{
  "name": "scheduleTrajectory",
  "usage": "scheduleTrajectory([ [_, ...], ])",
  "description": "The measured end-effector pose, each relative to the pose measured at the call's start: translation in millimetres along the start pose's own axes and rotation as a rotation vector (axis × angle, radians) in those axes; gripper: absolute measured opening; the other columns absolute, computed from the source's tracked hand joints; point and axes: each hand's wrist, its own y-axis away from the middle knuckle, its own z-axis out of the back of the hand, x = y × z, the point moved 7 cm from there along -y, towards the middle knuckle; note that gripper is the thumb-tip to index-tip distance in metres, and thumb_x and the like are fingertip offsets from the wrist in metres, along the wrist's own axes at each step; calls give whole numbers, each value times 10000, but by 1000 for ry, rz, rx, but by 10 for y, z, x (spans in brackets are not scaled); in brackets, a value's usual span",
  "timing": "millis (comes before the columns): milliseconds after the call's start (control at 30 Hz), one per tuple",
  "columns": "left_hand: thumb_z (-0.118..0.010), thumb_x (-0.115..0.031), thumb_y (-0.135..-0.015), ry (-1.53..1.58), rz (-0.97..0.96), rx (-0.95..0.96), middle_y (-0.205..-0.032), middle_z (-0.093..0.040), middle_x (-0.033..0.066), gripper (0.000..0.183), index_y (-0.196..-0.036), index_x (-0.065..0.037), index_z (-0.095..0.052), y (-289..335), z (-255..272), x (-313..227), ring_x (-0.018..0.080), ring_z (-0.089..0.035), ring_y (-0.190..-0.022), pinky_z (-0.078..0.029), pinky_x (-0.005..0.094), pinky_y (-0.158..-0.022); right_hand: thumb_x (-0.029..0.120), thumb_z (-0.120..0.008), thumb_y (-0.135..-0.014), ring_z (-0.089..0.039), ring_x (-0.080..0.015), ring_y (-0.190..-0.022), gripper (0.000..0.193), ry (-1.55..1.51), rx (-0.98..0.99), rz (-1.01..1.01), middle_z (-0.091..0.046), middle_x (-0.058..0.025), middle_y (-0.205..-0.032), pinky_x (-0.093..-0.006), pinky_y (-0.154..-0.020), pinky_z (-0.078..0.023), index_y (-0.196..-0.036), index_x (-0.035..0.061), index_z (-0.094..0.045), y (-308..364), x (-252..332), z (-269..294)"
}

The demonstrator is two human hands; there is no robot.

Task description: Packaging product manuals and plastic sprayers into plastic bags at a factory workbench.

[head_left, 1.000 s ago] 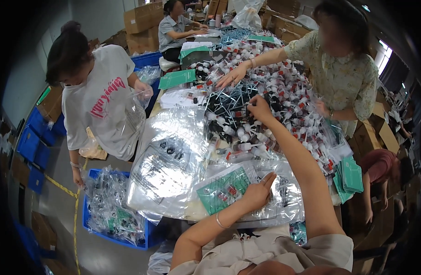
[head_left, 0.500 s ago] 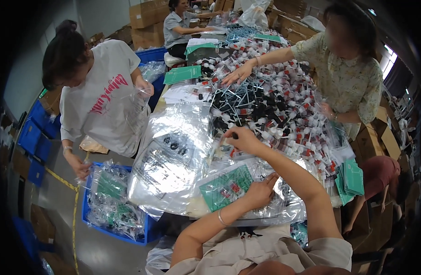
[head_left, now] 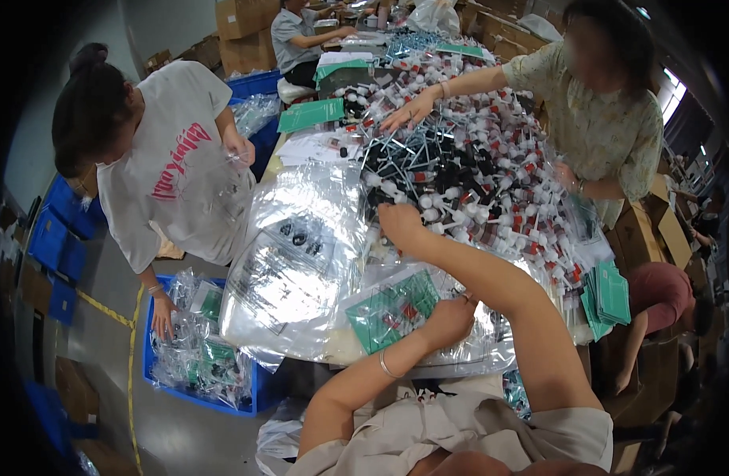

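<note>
Pink lettering (head_left: 180, 163) crosses the white shirt (head_left: 146, 202) of a co-worker (head_left: 232, 140) at ten o'clock in my remote view; dark print (head_left: 299, 236) on clear bags (head_left: 281, 278) at eight is too small for me to read. The left hand (head_left: 450, 319) rests at the bag (head_left: 355, 304) with a green card (head_left: 371, 327) at five o'clock; I cannot tell whether it pinches. The right hand (head_left: 402, 226), near center, curls at the edge of heaped bottles (head_left: 503, 190) on the counter (head_left: 340, 347), its grip hidden. A blue bin (head_left: 255, 403) at eight stands on gray floor (head_left: 170, 432); cartons (head_left: 247, 44) stack at eleven.
</note>
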Motion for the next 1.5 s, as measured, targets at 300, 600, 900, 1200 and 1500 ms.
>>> scheduleTrajectory([
  [300, -565, -93, -729, -28, -37, -5, -797, -565, 172, 312, -1004, 20, -469, 0, -36, -12, 333, -590, -635, -476, 445, -536, 257, -669, -726, -652, -245, -761, 326, -74, 227, 13, -659, -112, -825, -334, -626, -527, -924, 16, -576, -49, -10, -35],
  [600, -561, -95, -734, -38, -4, 11, -860, -576, 179, 282, -986, 11, -494, 22, 2, -14, 331, -597, -669, -486, 440, -568, 104, -568, -741, -621, -335, -758, 191, -282, 133, 73, -612, -219, -787, -371, -595, -535, -855, -49, -562, 70, -67, -7],
  [900, -526, -67, -747, 65, 79, 61, -1256, -454, 225, 546, -1263, -4, -359, -18, 13, -8, 370, -600, -834, -498, 450, -666, 259, -588, -853, -559, -152, -487, 267, -1320, 36, -236, -562, -85, -634, -282, -426, -423, -900, -4, -575, 192, -604, 336],
  [1200, -452, -11, -754, 293, 216, -310, -1316, -360, 290, 645, -1355, 33, -222, 3, 690, -106, 434, -431, -1149, -417, 445, -899, 330, -463, -931, -354, -47, -362, 311, -1984, 437, -524, -510, -29, -551, -170, -344, -263, -972, 34, -548, 1936, -948, 1004],
  [1500, -505, -24, -711, 58, -134, -286, -1370, -314, 247, 730, -1358, 78, -181, -240, 719, -979, 367, -519, -1067, -495, 383, -709, 175, -498, -912, -572, -174, -885, 323, -2007, 462, -266, -604, -105, -1007, -293, -737, -483, -1187, 6, -476, 2276, -559, 168],
])
